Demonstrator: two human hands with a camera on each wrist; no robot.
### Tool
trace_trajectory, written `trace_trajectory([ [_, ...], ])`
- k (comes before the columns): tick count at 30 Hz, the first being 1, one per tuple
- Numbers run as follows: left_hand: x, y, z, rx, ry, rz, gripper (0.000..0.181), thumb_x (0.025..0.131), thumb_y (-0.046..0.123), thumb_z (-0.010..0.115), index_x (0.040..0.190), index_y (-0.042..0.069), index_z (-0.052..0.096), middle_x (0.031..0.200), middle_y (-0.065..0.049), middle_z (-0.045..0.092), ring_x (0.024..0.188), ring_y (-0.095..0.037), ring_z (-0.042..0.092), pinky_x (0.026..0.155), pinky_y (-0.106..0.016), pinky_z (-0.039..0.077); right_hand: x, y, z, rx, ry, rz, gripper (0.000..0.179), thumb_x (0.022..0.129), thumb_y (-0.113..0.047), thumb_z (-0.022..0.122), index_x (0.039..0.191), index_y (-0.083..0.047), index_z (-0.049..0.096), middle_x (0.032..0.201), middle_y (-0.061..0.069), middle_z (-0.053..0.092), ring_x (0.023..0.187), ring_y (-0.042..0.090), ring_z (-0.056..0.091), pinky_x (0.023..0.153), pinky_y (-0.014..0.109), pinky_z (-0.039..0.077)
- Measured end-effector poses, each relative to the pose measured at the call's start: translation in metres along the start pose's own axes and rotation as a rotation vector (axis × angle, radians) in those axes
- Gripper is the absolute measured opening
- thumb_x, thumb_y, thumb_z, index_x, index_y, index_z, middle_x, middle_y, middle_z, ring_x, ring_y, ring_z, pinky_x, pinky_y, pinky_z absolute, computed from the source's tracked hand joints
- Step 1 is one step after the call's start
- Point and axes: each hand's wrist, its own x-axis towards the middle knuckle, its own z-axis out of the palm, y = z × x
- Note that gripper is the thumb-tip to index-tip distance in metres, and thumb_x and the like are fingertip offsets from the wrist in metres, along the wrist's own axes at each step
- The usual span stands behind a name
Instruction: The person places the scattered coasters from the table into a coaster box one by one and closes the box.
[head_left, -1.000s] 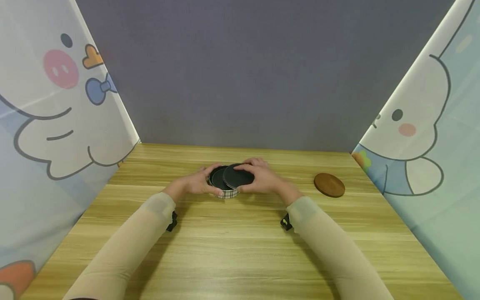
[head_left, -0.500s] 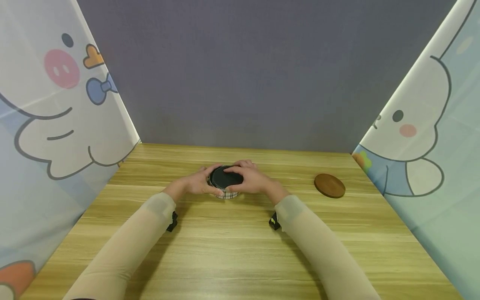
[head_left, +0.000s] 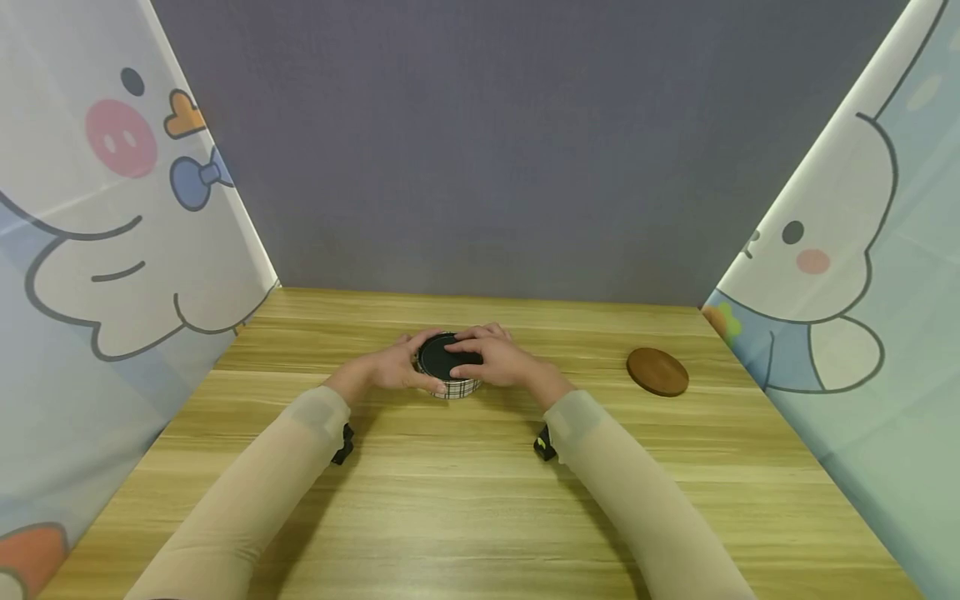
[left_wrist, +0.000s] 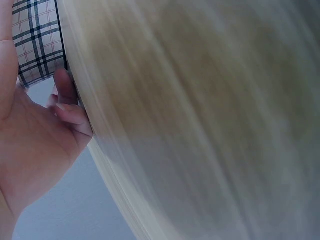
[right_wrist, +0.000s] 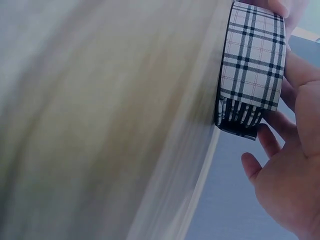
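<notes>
A round coaster holder [head_left: 459, 389] with white-and-black plaid sides stands on the table. My left hand [head_left: 392, 365] grips its left side, thumb in front and fingers round the back. A round black coaster [head_left: 435, 357] lies level within the rim. My right hand [head_left: 497, 357] rests over the right part of the coaster, with extended fingers and thumb touching its top. In the right wrist view, the plaid wall [right_wrist: 252, 55] has a gap showing the striped edges of several stacked coasters [right_wrist: 243, 112]. Plaid wall also shows beside my left palm [left_wrist: 30, 140] in the left wrist view.
A brown wooden disc [head_left: 657, 372] lies flat on the wood-grain table [head_left: 450, 500], to the right of my hands. A grey panel [head_left: 480, 150] rises behind the table, and cartoon-printed cloths [head_left: 150, 275] hang along both sides.
My right hand moved left with the black coaster, which went from overlapping the rim's right side to lying inside the holder. Its fingers then loosened onto the top. My left hand stayed put.
</notes>
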Motion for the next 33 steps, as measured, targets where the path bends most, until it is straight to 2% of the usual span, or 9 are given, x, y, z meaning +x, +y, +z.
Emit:
trace_trajectory([
  [9,0.001,-0.002,0.001,-0.015,-0.003,0.000,0.127,0.084,0.067,0.089,0.177,0.041,0.007,0.180,-0.032,-0.006,0.167,-0.057,-0.002,0.123,-0.085,0.018,0.000,-0.002,0.001,0.047,-0.008,0.065,0.059,0.106,-0.051,0.071,0.160,-0.031,0.059,0.174,0.004,0.042,0.153,0.034,0.034,0.127,0.064,0.025],
  [21,0.000,0.000,0.000,0.011,0.009,-0.002,0.125,0.084,0.069,0.088,0.176,0.044,0.008,0.179,-0.032,0.002,0.165,-0.061,0.010,0.124,-0.081,0.024,0.001,-0.003,0.002,0.102,-0.007,0.111,0.057,0.106,-0.051,0.072,0.159,-0.032,0.061,0.175,0.001,0.041,0.157,0.033,0.031,0.128,0.064,0.026],
  [26,-0.001,0.001,-0.001,0.011,0.009,0.001,0.125,0.084,0.068,0.089,0.177,0.042,0.009,0.178,-0.033,0.004,0.163,-0.062,0.013,0.124,-0.081,0.025,-0.001,0.000,0.001,0.120,-0.009,0.078,0.057,0.108,-0.050,0.069,0.161,-0.031,0.058,0.177,0.003,0.038,0.161,0.036,0.028,0.129,0.064,0.028],
  [30,-0.002,0.002,-0.001,0.010,0.010,0.000,0.124,0.085,0.065,0.089,0.177,0.040,0.009,0.177,-0.034,0.007,0.162,-0.062,0.018,0.123,-0.081,0.025,-0.008,0.009,-0.001,0.229,-0.022,0.015,0.056,0.112,-0.042,0.064,0.164,-0.023,0.054,0.179,0.009,0.035,0.163,0.038,0.029,0.129,0.063,0.033],
  [33,-0.002,0.003,0.000,0.005,0.014,-0.007,0.124,0.085,0.064,0.090,0.177,0.040,0.010,0.175,-0.033,0.012,0.158,-0.061,0.027,0.123,-0.080,0.028,-0.020,0.017,-0.006,0.349,-0.018,-0.003,0.056,0.113,-0.036,0.063,0.164,-0.016,0.052,0.177,0.014,0.036,0.158,0.039,0.040,0.123,0.061,0.043],
])
